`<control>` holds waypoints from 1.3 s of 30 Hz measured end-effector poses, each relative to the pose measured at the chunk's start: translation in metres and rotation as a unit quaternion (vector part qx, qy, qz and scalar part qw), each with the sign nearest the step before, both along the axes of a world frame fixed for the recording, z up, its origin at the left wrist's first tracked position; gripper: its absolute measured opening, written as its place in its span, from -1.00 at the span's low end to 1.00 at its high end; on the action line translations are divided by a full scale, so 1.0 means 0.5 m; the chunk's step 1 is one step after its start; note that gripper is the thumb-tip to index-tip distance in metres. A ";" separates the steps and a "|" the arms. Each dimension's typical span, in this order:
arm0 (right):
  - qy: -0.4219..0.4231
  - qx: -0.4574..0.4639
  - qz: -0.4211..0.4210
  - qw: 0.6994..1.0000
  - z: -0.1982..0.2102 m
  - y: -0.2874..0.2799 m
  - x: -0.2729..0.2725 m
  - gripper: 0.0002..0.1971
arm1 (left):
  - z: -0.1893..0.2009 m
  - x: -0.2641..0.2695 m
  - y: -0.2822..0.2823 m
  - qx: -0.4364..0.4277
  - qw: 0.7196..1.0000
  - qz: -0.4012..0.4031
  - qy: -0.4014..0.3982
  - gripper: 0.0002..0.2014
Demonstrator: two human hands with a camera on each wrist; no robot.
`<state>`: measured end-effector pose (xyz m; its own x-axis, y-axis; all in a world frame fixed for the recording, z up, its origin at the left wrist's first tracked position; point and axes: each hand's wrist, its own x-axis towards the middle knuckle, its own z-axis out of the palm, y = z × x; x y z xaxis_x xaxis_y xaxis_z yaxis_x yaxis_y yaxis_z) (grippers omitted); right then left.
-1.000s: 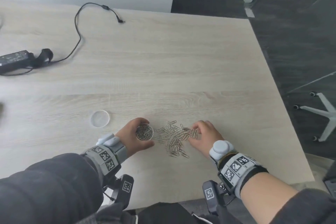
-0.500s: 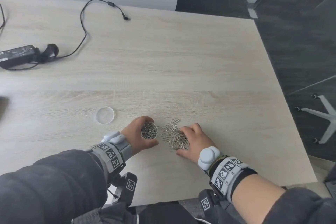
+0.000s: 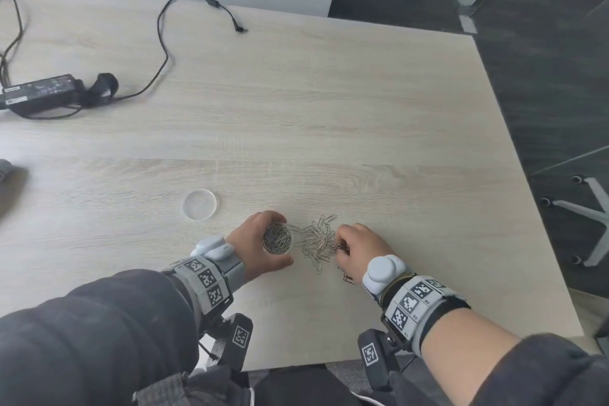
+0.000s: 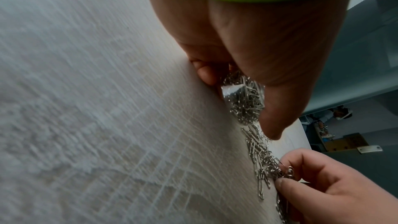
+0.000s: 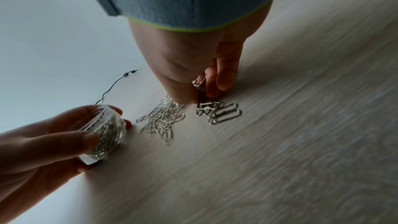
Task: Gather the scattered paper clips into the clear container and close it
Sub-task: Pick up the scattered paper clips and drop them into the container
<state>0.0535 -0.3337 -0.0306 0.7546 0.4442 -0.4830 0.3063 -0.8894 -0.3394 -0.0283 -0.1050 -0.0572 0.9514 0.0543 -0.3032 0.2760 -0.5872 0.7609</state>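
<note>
Left hand (image 3: 253, 245) grips the part-filled round clear plastic container (image 3: 277, 238); right hand (image 3: 359, 245) pinches silver wire paper clips (image 3: 318, 241) from the remaining pile, round clear lid (image 3: 200, 204) still off.

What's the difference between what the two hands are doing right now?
The left hand wraps around the clear container, steadying it on the table; the right hand pinches a few paper clips out of the loose pile. The left hand's fingers curl wide round the container's wall, while the right hand's fingertips bunch tightly together. Both hands sit low at the table's near edge, either side of the pile.
</note>
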 end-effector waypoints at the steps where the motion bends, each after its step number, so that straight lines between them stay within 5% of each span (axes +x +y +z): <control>1: 0.003 0.000 -0.003 1.000 0.002 0.000 0.003 -0.93 | 0.000 -0.001 0.001 0.001 1.000 0.000 0.002 -0.32; 14: 0.000 0.093 -0.090 0.992 0.042 0.016 0.006 -0.90 | 0.015 -0.003 0.000 0.013 1.000 -0.004 0.022 -0.31; 26: 0.000 0.139 0.062 0.988 0.084 0.123 -0.029 -0.94 | 0.036 0.005 -0.012 -0.002 0.998 -0.051 0.031 -0.28; 35: 0.018 0.148 0.088 0.985 0.095 0.141 -0.032 -0.85 | 0.043 0.013 -0.018 -0.017 0.997 -0.067 0.042 -0.47; 39: 0.024 0.190 0.060 0.980 0.095 0.121 -0.023 -0.81 | 0.038 0.015 -0.009 -0.025 0.997 -0.061 0.046 -0.37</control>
